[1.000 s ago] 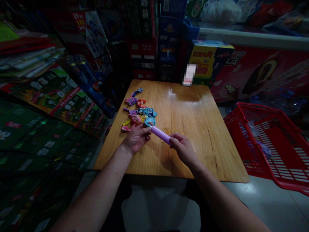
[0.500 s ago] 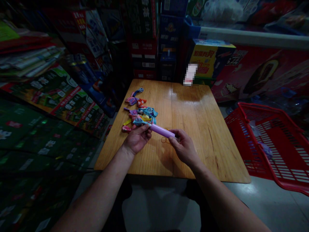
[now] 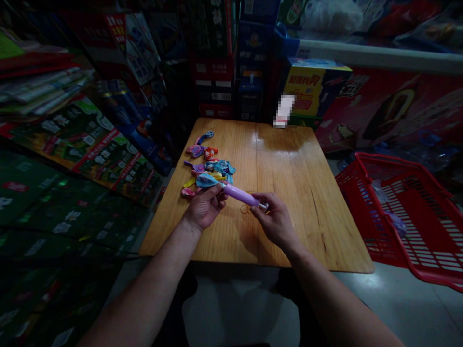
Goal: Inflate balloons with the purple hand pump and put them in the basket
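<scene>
A purple balloon pump [image 3: 240, 194] is held slanting above the table, its nozzle toward the left. At that nozzle end, my left hand [image 3: 205, 208] pinches the neck of a light blue balloon [image 3: 206, 180], which looks slightly puffed out. My right hand [image 3: 272, 218] is closed around the pump's other end, where a short pale rod [image 3: 264, 206] sticks out. Behind my left hand lies a heap of crumpled, colourful balloons [image 3: 222, 167]. Thin orange loops like rubber bands [image 3: 246, 209] rest on the tabletop under the pump.
The wooden table [image 3: 289, 173] stands before me. A red shopping basket [image 3: 379, 231] is on the floor to its right. Green cartons [image 3: 54, 212] are stacked at the left, and a yellow and blue box [image 3: 307, 86] stands beyond the far edge.
The light blue balloon beside my left hand looks fuller. The pale rod now shows at the pump's right end, where my right hand has shifted slightly.
</scene>
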Demonstrator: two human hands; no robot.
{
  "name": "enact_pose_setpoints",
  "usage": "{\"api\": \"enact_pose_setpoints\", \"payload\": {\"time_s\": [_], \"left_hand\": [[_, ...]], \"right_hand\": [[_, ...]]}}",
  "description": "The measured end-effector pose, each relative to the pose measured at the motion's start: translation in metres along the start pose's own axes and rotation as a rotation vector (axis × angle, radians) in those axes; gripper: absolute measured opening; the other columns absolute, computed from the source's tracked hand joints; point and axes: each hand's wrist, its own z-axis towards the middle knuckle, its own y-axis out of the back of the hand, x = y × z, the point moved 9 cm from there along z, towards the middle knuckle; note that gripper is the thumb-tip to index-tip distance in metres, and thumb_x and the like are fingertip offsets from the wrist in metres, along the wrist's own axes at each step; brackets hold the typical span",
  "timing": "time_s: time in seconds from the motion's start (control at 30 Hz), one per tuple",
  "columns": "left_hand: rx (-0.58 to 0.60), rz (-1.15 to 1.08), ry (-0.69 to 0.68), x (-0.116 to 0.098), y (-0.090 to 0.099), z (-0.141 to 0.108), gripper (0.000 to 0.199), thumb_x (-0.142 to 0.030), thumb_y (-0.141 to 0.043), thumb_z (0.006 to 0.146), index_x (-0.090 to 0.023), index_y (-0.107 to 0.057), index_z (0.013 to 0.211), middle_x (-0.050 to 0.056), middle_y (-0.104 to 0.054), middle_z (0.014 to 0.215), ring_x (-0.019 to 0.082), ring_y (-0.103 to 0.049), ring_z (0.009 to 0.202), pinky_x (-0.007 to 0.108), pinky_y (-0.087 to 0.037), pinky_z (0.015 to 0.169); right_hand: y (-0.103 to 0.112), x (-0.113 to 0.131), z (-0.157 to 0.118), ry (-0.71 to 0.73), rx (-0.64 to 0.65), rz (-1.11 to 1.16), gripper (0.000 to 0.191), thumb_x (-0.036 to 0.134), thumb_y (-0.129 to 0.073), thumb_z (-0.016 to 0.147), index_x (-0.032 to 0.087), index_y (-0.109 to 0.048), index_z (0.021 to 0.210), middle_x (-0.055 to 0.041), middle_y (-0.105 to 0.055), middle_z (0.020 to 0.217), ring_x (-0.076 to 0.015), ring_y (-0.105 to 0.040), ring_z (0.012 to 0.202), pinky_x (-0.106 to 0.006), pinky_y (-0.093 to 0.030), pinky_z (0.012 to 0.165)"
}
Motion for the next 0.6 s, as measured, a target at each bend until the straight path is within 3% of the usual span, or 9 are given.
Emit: {"api": "enact_pose_setpoints", "payload": {"time_s": [0.13, 0.23, 0.33, 0.5, 0.6], "left_hand": [[-0.001, -0.026, -0.028, 0.002, -0.004, 0.001, 0.032, -0.019, -0.081, 0.073, -0.016, -0.071, 0.104, 0.001, -0.070, 0.083, 0.007, -0.064, 0.064, 0.014, -0.044, 0.048], [0.047, -0.010, 0.003, 0.007, -0.012, -0.001, 0.033, -0.024, -0.077, 0.079, -0.018, -0.069, 0.111, 0.006, -0.073, 0.097, 0.011, -0.069, 0.069, 0.014, -0.043, 0.045], [0.024, -0.016, -0.036, 0.007, -0.011, 0.000, 0.031, -0.025, -0.075, 0.081, -0.018, -0.069, 0.110, 0.008, -0.074, 0.106, 0.011, -0.070, 0.069, 0.014, -0.046, 0.047], [-0.028, -0.084, -0.087, -0.001, -0.002, 0.007, 0.024, -0.022, -0.071, 0.085, -0.017, -0.069, 0.108, 0.006, -0.074, 0.101, 0.009, -0.068, 0.064, 0.017, -0.056, 0.057], [-0.046, -0.131, -0.148, -0.019, 0.003, 0.010, 0.019, -0.020, -0.065, 0.089, -0.017, -0.069, 0.108, 0.006, -0.074, 0.103, 0.007, -0.068, 0.066, 0.015, -0.057, 0.060]], "right_hand": [[-0.002, -0.007, 0.000, -0.064, -0.013, 0.066, 0.026, 0.026, -0.071, 0.081, 0.025, -0.069, 0.106, -0.0048, -0.067, 0.096, -0.0196, -0.061, 0.084, -0.035, -0.048, 0.076], [-0.005, -0.022, -0.001, -0.204, -0.036, 0.203, 0.028, 0.030, -0.073, 0.078, 0.023, -0.068, 0.105, -0.0035, -0.066, 0.090, -0.0175, -0.059, 0.076, -0.032, -0.047, 0.068], [-0.008, -0.038, -0.003, -0.347, -0.078, 0.376, 0.026, 0.035, -0.076, 0.076, 0.020, -0.066, 0.094, 0.0001, -0.061, 0.076, -0.0138, -0.053, 0.064, -0.026, -0.042, 0.058], [-0.031, -0.059, -0.004, -0.669, 0.038, 1.096, 0.025, 0.038, -0.074, 0.079, 0.017, -0.063, 0.087, 0.0010, -0.055, 0.071, -0.0089, -0.046, 0.056, -0.021, -0.039, 0.049], [-0.025, -0.064, 0.005, -0.711, 0.052, 1.342, 0.016, 0.027, -0.073, 0.080, 0.018, -0.061, 0.086, 0.0014, -0.053, 0.072, -0.0082, -0.047, 0.057, -0.019, -0.042, 0.048]]}}
